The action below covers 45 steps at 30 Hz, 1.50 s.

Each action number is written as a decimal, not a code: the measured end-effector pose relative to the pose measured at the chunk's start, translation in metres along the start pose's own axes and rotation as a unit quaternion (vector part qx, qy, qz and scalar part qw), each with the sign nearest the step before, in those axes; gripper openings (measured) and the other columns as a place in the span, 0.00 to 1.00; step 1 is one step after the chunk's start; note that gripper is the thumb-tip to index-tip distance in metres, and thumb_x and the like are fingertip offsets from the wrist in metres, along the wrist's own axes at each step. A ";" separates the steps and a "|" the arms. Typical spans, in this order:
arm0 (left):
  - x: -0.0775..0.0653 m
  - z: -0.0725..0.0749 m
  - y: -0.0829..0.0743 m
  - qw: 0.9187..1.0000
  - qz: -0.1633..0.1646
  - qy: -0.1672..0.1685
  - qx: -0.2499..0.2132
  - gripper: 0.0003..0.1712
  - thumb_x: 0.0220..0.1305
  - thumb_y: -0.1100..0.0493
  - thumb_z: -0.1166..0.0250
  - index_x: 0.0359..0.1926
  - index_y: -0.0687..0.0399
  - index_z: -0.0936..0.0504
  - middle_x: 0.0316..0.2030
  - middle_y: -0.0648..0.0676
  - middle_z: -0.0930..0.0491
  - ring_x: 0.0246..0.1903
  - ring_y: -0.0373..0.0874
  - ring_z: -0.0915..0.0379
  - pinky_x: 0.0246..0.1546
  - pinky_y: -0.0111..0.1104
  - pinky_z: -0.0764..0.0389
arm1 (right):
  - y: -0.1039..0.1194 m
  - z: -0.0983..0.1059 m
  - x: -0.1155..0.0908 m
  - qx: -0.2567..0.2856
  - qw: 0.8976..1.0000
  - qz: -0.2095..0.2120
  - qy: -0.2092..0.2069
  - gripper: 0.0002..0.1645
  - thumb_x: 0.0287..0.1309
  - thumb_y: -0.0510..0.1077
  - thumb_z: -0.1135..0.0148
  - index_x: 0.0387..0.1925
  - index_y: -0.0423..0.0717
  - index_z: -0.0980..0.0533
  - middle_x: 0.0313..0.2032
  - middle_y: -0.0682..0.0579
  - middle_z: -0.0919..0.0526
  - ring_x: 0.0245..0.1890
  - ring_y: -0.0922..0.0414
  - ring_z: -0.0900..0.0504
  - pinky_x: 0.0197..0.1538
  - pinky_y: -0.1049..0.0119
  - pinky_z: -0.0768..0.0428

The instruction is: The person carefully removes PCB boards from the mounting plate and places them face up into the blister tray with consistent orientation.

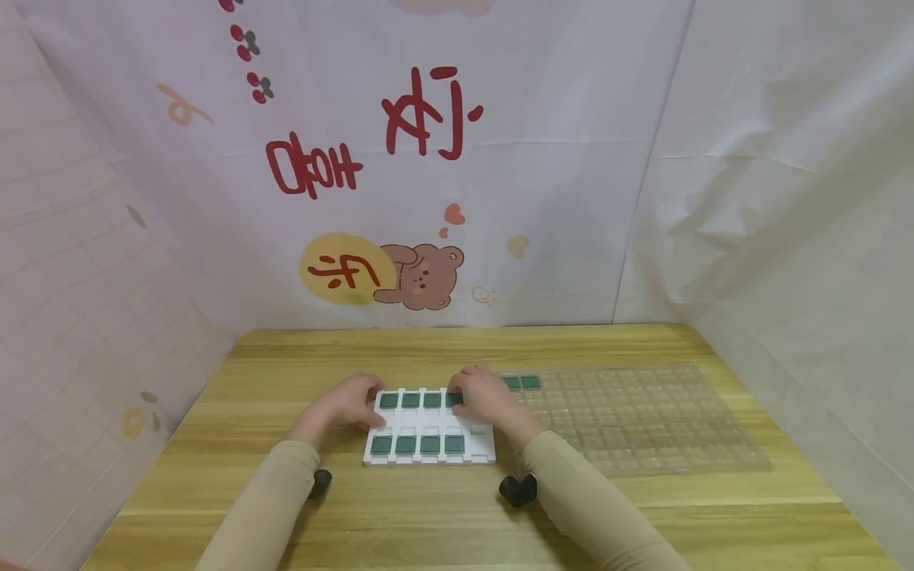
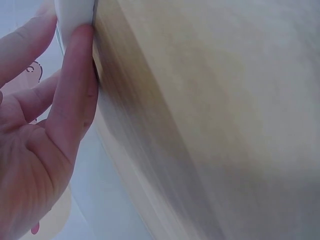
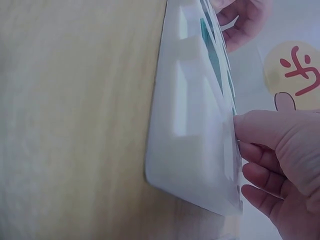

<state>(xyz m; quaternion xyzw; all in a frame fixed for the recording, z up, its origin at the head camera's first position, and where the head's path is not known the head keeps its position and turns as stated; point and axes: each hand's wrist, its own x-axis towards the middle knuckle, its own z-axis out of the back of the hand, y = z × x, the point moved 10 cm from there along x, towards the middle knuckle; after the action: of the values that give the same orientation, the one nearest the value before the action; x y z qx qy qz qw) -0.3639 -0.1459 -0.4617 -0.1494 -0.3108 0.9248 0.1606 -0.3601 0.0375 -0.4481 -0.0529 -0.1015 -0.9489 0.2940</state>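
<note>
A white tray [image 1: 421,420] with two rows of slots lies on the table. Small green circuit boards [image 1: 430,445] fill several slots in both rows. My left hand [image 1: 350,402] grips the tray's left edge, thumb over its top; the left wrist view shows its fingers on the white rim [image 2: 76,15]. At the back row, my right hand [image 1: 485,394] pinches a green circuit board [image 1: 454,399] at the fourth slot from the left, partly hidden by the fingers. From the right wrist, the thumb [image 3: 265,127] shows over the tray's top.
Right of the white tray, a large clear compartment tray [image 1: 643,416] lies on the wooden table [image 1: 400,523]. Two green boards [image 1: 531,382] sit in its back left corner, close to my right hand. A printed white curtain [image 1: 543,198] stands behind and at both sides.
</note>
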 end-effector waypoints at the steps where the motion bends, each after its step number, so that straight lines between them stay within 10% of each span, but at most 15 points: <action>1: -0.001 0.000 0.000 1.000 0.001 0.000 -0.004 0.36 0.46 0.66 0.21 0.56 0.71 0.25 0.44 0.58 0.26 0.37 0.47 0.30 0.40 0.38 0.21 | 0.001 0.000 0.000 0.000 1.000 0.001 -0.001 0.16 0.52 0.49 0.25 0.42 0.50 0.16 0.41 0.56 0.17 0.45 0.54 0.24 0.51 0.60 0.25; 26: -0.001 -0.001 0.000 1.000 0.011 0.002 -0.005 0.36 0.45 0.65 0.21 0.57 0.70 0.25 0.45 0.58 0.25 0.38 0.48 0.29 0.41 0.38 0.21 | -0.008 -0.002 0.001 0.075 0.997 -0.023 0.015 0.16 0.50 0.45 0.25 0.42 0.49 0.17 0.39 0.56 0.19 0.45 0.54 0.25 0.51 0.58 0.25; 45: 0.000 0.000 -0.001 1.000 0.002 0.002 0.010 0.35 0.45 0.64 0.21 0.55 0.69 0.24 0.42 0.57 0.26 0.39 0.48 0.30 0.46 0.42 0.24 | -0.013 0.014 -0.005 0.234 0.972 -0.020 -0.019 0.12 0.55 0.40 0.29 0.42 0.44 0.18 0.39 0.53 0.18 0.40 0.56 0.23 0.45 0.60 0.23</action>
<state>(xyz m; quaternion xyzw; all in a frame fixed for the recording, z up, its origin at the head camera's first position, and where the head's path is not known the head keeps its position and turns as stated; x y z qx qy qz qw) -0.3633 -0.1450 -0.4614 -0.1506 -0.3009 0.9278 0.1611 -0.3627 0.0537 -0.4368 0.0018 -0.3276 -0.9033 0.2769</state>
